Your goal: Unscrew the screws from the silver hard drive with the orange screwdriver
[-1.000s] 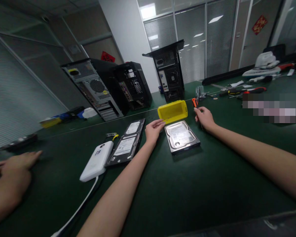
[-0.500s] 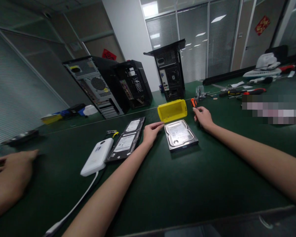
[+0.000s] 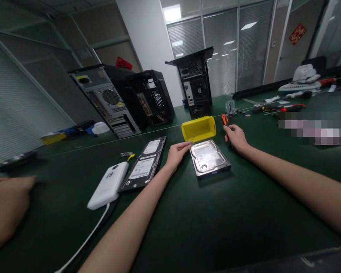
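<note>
A silver hard drive (image 3: 209,157) lies flat on the green table (image 3: 221,212), just in front of an open yellow box (image 3: 199,128). My left hand (image 3: 176,152) rests at the drive's far left corner, fingers stretched out and touching the yellow box's lower edge. My right hand (image 3: 236,137) is closed on a screwdriver with an orange handle (image 3: 224,120), to the right of the drive.
Two black-framed drives (image 3: 145,163) and a white power bank (image 3: 108,185) with a cable lie to the left. Three computer towers (image 3: 196,85) stand at the back. Another person's hand (image 3: 5,201) rests at the far left. Tools (image 3: 278,108) lie at the back right.
My left fingertips have crept slightly toward the yellow box and the drive's corner. The other person's hand at the left has drawn back a little. The view shifted slightly.
</note>
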### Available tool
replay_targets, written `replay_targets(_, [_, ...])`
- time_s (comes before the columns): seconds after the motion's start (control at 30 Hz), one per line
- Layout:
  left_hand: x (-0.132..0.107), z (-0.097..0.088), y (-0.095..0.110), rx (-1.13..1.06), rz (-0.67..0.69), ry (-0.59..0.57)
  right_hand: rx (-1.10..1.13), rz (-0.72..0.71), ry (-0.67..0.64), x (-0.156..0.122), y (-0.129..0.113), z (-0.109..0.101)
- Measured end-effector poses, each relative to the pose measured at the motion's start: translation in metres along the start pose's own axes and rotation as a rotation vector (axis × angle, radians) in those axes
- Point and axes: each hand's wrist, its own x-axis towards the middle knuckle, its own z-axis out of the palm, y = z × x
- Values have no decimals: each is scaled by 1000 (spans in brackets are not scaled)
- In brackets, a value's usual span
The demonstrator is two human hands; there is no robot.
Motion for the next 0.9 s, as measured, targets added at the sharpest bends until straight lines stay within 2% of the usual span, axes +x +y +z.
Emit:
replay_targets(0.3, [1,-2,-7,-29,39,-36,6,6,8,1,2,0])
replay_targets(0.43, [-1,-3,-5,60,68,-32,6,9,12,-1,-1,0])
replay_targets(0.7, [-4,-1,3,199,112,54,29,8,6,-2,-2,-1])
replay_targets(0.9, [-2,-1,0,223,120,66,18,11,9,-1,0,-1])
